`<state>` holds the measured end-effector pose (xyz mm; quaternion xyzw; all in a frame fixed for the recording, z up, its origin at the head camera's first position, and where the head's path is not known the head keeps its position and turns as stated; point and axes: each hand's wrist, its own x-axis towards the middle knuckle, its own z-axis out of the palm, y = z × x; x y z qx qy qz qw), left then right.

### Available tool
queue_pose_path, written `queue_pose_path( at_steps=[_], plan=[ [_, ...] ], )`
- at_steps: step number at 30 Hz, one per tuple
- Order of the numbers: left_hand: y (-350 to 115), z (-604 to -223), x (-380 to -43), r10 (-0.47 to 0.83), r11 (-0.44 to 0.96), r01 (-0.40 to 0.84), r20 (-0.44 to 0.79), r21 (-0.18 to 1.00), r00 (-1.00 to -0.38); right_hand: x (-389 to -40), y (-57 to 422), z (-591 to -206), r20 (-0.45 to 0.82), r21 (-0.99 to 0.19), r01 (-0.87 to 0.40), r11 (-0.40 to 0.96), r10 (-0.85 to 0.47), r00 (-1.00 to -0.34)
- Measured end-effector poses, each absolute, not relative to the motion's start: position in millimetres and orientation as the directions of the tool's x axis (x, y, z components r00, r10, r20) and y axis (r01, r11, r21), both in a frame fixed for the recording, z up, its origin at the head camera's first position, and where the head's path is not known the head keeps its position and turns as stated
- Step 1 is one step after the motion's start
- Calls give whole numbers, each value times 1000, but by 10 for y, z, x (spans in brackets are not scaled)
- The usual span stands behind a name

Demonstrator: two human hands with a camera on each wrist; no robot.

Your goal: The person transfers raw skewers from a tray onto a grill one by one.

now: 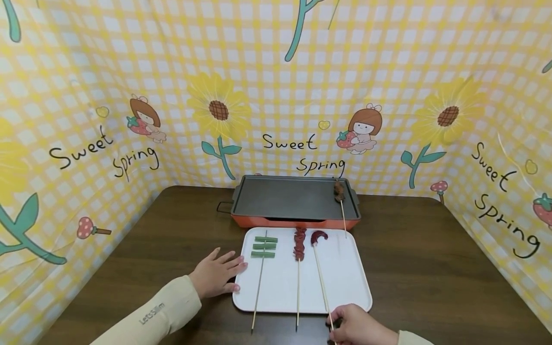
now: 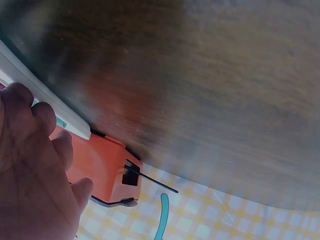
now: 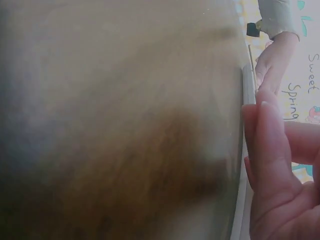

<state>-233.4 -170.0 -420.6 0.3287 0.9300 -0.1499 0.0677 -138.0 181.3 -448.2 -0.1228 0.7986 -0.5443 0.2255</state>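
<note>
My right hand (image 1: 355,326) pinches the lower end of a wooden skewer (image 1: 321,273) near the white tray's front edge. At that skewer's far tip is a dark red, curved piece of food (image 1: 319,237), over the tray. My left hand (image 1: 217,273) has its fingers spread at the left rim of the white tray (image 1: 345,287). On the tray lie a skewer of green pieces (image 1: 263,247) at left and a skewer of folded red meat (image 1: 299,244) in the middle. In the left wrist view, the left hand (image 2: 35,160) partly hides the tray's rim (image 2: 55,100).
Behind the tray stands an orange electric grill (image 1: 284,196) with a flat dark plate. A browned meat skewer (image 1: 339,191) lies on its right end, the stick reaching past the front. A wire handle (image 1: 223,207) juts left. Patterned cloth (image 1: 276,96) surrounds the wooden table (image 1: 414,258).
</note>
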Motion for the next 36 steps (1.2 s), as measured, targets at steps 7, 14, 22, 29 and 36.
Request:
queue_pose_path(
  at_steps=[7, 14, 22, 29, 36],
  plan=[
    [-1691, -4189, -2368, 583, 735, 628, -234, -256, -778, -1374, 1857, -4466, -204, -944, 48, 325, -465, -861],
    [-1718, -4246, -2313, 581, 747, 625, -236, -226, -779, -1319, 1862, -4409, -188, -913, -30, 406, -485, -854],
    [-1748, -4258, -2304, 604, 734, 638, -207, -231, -770, -1316, 1797, -4272, -186, -895, -51, 443, -474, -860],
    [-1728, -4247, -2315, 605, 727, 640, -207, -250, -769, -1378, 1796, -4184, -140, -890, -84, 449, -443, -885],
    [-1733, -4258, -2332, 615, 721, 646, -199, -249, -763, -1578, 1778, -4098, -87, -888, -124, 443, -428, -900]
  ],
)
